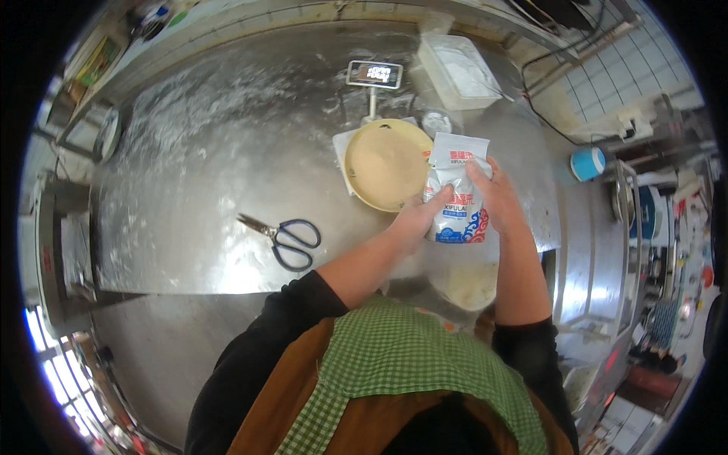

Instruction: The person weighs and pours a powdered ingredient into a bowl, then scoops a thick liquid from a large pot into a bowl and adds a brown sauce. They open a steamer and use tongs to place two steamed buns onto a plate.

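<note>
Both my hands hold a silver foil packet (458,219) with red and blue print, upright to the right of a round yellow dish. My left hand (418,220) grips its left side; my right hand (496,190) grips its upper right side. The yellow dish (354,183) holds a tan, granular heap (387,165) and rests on a digital kitchen scale (340,142), whose lit display (375,74) stands on a post behind it. A pair of scissors (277,232) with dark handles lies to the left, blades slightly apart.
A white plastic tub (489,103) of white powder stands at the back right, with a small clear container (437,121) near it. White powder dusts the steel table (187,199). A blue and white cup or roll (588,164) is at the right, beside a metal rack (628,244).
</note>
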Tool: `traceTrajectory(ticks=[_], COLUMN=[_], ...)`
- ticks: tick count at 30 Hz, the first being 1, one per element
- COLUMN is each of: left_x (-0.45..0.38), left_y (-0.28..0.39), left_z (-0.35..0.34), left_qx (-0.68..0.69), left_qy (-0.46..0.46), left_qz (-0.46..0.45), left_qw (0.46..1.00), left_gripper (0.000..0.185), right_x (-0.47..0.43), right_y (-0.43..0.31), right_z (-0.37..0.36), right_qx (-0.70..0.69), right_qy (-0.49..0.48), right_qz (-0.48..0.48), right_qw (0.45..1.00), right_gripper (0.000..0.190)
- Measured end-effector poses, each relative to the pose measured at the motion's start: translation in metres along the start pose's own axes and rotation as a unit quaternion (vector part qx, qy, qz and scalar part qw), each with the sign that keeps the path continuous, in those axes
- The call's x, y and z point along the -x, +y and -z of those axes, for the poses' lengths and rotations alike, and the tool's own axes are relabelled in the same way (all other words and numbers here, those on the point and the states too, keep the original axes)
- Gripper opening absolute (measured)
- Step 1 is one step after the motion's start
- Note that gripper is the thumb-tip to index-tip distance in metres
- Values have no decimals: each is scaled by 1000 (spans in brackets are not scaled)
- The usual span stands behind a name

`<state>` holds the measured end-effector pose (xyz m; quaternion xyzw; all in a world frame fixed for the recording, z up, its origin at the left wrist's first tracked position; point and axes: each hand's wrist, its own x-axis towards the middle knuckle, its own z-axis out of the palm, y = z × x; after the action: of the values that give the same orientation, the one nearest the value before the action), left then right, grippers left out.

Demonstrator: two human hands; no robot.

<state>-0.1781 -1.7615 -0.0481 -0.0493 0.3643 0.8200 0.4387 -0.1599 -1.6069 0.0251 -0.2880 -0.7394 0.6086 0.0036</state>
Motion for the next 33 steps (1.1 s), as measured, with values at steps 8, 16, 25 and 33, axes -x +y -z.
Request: traceTrajectory(ticks=[8, 16, 25, 33], left_x=[9, 23, 11, -19], left_y=[6, 23, 38, 4], left_z=[9, -3, -45, -64], left_qx=[-2, -382, -600, -662], left_qy=[9, 94, 45, -32], left_qz=[-51, -182, -309, -290], left_qw=[999, 901, 736, 691], left_gripper=[58, 71, 79, 82], right_x=[-11, -15, -8, -5], right_y=[6, 32, 56, 106], right_z=[-21, 3, 54, 119], right_qx=[-11, -249, -434, -304], right_qy=[-42, -128, -143, 40], right_qz=[29, 41, 165, 158], right_qw=[999, 959, 874, 939], right_gripper=[60, 42, 15, 21])
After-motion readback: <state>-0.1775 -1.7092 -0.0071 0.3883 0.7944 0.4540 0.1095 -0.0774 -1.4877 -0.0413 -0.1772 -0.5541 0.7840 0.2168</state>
